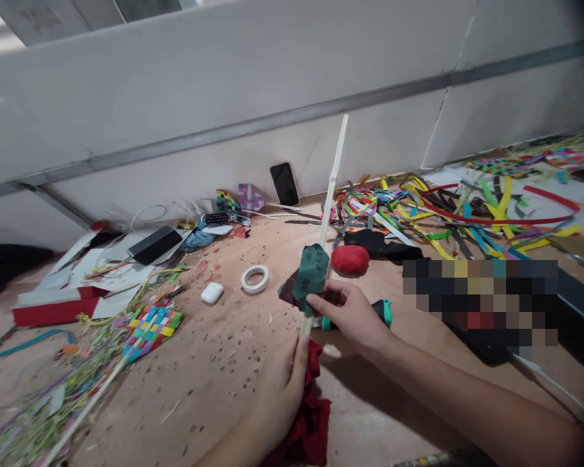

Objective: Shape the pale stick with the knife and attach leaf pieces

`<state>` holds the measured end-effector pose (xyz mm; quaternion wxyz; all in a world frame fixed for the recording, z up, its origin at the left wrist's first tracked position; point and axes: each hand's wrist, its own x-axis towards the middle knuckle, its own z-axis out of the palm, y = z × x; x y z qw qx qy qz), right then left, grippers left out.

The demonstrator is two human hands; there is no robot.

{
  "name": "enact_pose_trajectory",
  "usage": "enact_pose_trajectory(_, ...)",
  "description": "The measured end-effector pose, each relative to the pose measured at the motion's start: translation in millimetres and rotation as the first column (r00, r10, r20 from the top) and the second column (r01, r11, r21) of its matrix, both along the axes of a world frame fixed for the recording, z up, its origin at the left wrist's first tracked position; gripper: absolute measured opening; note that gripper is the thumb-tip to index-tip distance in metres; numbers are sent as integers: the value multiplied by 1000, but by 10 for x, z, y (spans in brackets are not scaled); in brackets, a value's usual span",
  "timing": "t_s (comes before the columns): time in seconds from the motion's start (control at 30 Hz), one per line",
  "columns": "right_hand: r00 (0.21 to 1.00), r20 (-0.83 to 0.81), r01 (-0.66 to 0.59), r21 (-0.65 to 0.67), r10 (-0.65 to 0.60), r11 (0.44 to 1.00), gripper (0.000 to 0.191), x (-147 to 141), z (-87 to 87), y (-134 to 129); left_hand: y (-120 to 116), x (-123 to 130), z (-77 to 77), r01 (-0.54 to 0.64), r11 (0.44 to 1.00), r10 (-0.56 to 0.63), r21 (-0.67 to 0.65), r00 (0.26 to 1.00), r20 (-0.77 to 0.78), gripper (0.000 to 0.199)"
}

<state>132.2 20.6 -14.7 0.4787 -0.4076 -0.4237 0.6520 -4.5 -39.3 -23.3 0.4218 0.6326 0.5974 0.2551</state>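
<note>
A pale bamboo stick (pixel 329 201) with visible joints stands slantwise in front of me. My left hand (pixel 285 370) is closed around its lower end. Higher up, my right hand (pixel 345 308) pinches a piece of sandpaper (pixel 312 275) against the stick. The sandpaper has a dark green printed back, and a brownish side shows at its left edge. Red cloth (pixel 316 415) lies below and partly behind my left hand. Behind my right hand are a red rounded object (pixel 350 259) and a black and green item (pixel 383 312), partly hidden.
A roll of white tape (pixel 255 279) and a white earbud case (pixel 212 293) lie on the table. Colourful strips (pixel 448 214) are heaped at right. A woven fan-like piece (pixel 150 327) lies at left. A phone (pixel 285 183) leans on the wall. Part of the right side is pixelated.
</note>
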Motion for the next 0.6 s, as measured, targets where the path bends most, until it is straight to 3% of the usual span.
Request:
enact_pose_trajectory(0.1, 998, 17, 62, 18, -62, 998, 31, -35, -50, -16, -1, 18, 13, -32, 999, 32, -5, 999, 5, 46)
enact_pose_trajectory(0.27, 997, 35, 65, -5, -65, 998, 33, -53, -87, -28, 8, 25, 42, -38, 999, 37, 12, 997, 68, 46)
enact_pose_trajectory(0.47, 993, 88, 82, 33, -85, 996, 31, -51, -57, -42, -2, 14, 9, -61, 998, 59, 28, 996, 59, 43)
enact_pose_trajectory(0.6, 991, 68, 116, -18, -115, 993, 35, -81, -72, -55, 0, -8, -31, -52, 999, 51, 0, 997, 58, 46)
